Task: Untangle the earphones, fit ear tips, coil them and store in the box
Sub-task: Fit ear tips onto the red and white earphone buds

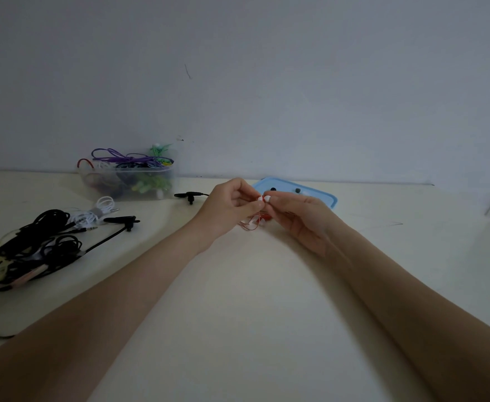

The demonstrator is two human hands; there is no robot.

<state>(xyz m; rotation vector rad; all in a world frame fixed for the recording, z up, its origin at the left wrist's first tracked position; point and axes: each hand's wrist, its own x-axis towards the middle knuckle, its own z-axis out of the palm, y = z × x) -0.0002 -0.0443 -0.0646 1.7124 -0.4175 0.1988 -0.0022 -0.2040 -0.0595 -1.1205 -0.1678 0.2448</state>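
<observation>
The box (127, 181) looks like clear, slightly cloudy plastic, the blue lid (322, 197) is smooth plastic too, the black cables (43, 242) have that matt rubbery look, and the table (252, 285) is a plain smooth matt cream surface.

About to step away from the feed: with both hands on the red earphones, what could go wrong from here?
1. The small white ear tip pinched between the left hand and right hand could pop off and roll away.
2. The thin red earphone cable dangling below could snag or re-knot.
3. The loose black earphones nearby could get dragged in.
</observation>
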